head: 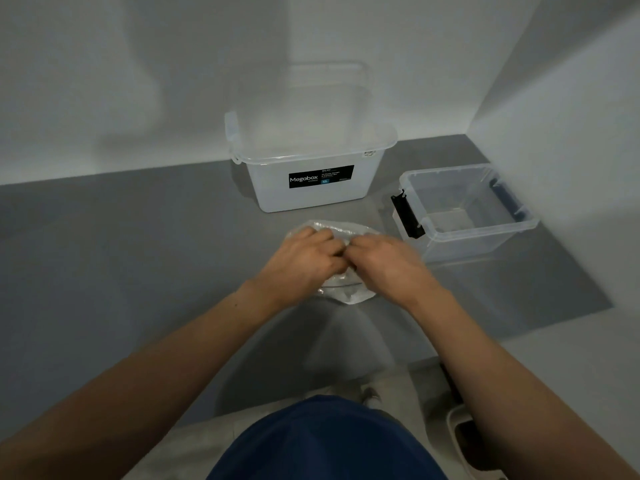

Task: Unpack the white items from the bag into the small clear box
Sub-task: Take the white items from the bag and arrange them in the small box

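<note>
A: Centre frame, left hand (304,258) and right hand (384,261) meet, fingers curled, pinching the clear bag (349,295).
B: Small clear box (479,247) sits right of centre, near it.

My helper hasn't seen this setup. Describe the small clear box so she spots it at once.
On the grey counter, go to the right-hand wall. The small clear box sits there, beside the bigger tub; it alone has dark latches.
</note>
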### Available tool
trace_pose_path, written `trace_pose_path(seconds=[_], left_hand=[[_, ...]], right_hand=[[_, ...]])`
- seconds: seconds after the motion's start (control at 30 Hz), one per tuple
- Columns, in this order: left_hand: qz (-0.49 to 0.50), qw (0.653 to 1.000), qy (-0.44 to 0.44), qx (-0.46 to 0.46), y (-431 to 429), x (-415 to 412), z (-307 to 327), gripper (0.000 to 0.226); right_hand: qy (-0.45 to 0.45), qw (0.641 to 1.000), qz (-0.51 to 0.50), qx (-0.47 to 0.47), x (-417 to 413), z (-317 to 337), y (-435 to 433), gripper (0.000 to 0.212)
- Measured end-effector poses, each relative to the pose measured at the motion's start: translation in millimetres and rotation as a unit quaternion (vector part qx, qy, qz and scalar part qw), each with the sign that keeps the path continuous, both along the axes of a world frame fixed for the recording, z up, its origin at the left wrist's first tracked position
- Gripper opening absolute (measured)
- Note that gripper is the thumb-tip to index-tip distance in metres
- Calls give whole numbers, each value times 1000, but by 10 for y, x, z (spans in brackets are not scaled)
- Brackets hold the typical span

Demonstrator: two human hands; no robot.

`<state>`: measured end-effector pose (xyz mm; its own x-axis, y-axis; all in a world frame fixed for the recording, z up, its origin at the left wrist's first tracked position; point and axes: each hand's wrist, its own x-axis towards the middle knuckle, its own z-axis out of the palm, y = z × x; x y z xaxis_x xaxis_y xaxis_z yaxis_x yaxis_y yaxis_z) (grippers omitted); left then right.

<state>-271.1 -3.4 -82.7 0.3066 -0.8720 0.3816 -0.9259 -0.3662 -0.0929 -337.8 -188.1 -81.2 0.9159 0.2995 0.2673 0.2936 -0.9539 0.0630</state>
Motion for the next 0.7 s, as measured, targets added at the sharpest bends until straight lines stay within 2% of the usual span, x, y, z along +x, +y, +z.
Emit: trace_pose_path(seconds=[0.03,0.1,0.17,0.3,0.37,0.47,0.53,0.6,0.7], left_hand=[[9,999,-6,49,7,19,-31,12],[91,986,20,137,45,59,-82,15],[147,971,57,179,59,96,-57,19],[172,962,84,197,57,189,123,35],[174,959,93,201,47,237,123,43],[169,956,113,210,-14,219,89,82],[165,959,119,197,-60,213,82,97],[152,964,123,181,-64,213,108,95],[90,974,110,178,-29,190,124,66]], right_hand=[[58,998,-14,-35,-5,-12,13,15],[138,983,-101,-65,-15,-75,-6,18],[145,974,-162,-63,-8,-130,-45,25],[108,972,-203,-44,28,-102,-60,40],[127,965,-221,-52,46,-47,-70,56],[175,950,-248,-73,73,11,-3,92],[180,945,-265,-71,74,10,32,102],[155,951,-255,-82,62,-1,9,89],[110,986,-87,-88,25,-55,-53,36]])
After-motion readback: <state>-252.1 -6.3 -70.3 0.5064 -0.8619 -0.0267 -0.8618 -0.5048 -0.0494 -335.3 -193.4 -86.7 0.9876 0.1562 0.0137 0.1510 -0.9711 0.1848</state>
